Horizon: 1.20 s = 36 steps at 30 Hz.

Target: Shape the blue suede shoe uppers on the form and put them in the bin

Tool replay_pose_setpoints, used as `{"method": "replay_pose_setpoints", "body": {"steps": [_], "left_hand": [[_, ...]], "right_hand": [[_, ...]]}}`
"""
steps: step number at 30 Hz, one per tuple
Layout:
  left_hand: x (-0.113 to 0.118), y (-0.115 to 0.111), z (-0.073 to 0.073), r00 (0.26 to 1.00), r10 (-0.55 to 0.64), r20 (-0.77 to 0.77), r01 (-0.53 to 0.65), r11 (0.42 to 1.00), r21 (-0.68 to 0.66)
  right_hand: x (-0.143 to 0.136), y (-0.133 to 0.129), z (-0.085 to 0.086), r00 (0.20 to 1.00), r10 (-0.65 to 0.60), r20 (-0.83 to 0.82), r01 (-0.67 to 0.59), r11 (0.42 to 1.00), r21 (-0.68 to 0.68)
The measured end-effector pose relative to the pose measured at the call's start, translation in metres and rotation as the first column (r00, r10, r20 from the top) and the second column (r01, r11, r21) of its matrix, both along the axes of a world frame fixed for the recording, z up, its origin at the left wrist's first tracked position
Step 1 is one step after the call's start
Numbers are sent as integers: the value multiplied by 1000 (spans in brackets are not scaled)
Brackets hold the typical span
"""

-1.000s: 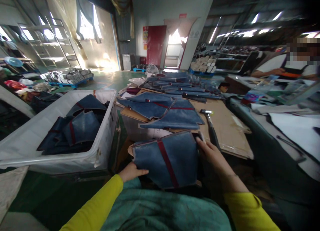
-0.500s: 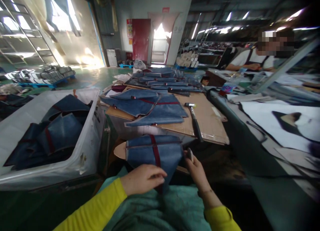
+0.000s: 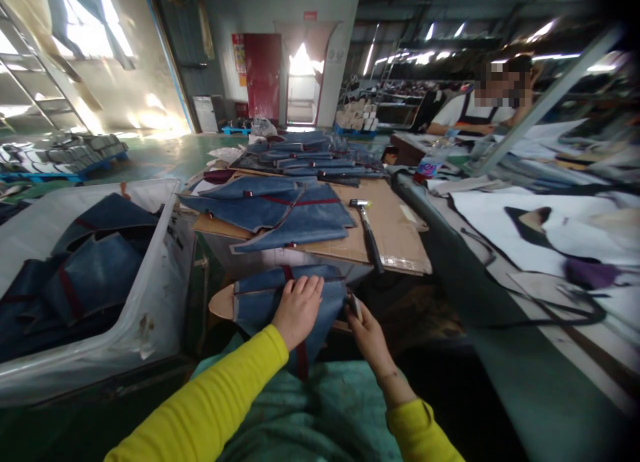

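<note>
A blue leather piece [image 3: 257, 309] with a dark red strip is draped over a board with a rounded, light wooden end [image 3: 223, 302] just above my lap. My left hand [image 3: 299, 310] lies on top of the leather, its fingers stretched forward and holding nothing. At the right edge of the leather, my right hand [image 3: 369, 332] is closed around a small greyish hand tool [image 3: 355, 307]. Most of that tool is hidden by the fingers, so its kind is unclear. A hammer [image 3: 369, 239] with a dark handle rests on the cardboard [image 3: 400, 232] beyond.
Several blue leather pieces [image 3: 300, 212] lie spread over the table ahead. To the left stands a white bin [image 3: 170, 262] holding more blue leather. A long bench [image 3: 480, 315] with white sheets [image 3: 490, 215] runs along the right, where another person [image 3: 470, 112] sits.
My left hand has moved forward from the near edge onto the top of the leather. My right hand still grips the small tool by its right edge. The view has shifted slightly right.
</note>
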State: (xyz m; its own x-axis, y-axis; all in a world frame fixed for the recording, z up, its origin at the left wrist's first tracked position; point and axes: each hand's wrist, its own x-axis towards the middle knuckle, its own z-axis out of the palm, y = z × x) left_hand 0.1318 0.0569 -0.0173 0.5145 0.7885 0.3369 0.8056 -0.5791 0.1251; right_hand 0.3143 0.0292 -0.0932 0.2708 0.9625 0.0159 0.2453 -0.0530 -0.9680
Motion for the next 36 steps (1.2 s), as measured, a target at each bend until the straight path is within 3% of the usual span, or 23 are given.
{"method": "replay_pose_setpoints", "body": {"steps": [7,13,17,20,23,27,36], "left_hand": [[-2,-5,6,999,-27,-32,27,1000,4],[28,7,9,999,7,-39,-8,1000,-27],[46,17,4,998,-31,-60,29,999,-37],[50,22,2,995,-65,-78,63,997,-35],[47,23,3,994,-75,-84,72,997,-31],[36,15,4,996,-79,-45,77,996,-43],[10,7,7,999,-38,9,39,996,-85]], "right_hand": [[-3,0,-5,1000,-18,-11,18,1000,16],[2,-4,-1,991,83,106,-90,994,67],[11,-7,12,947,171,271,-192,980,52],[21,-1,31,896,128,424,-176,981,76],[24,11,50,807,-6,590,-130,974,187],[18,22,66,706,-21,708,-230,939,257],[-19,22,56,620,12,785,-280,937,207]]}}
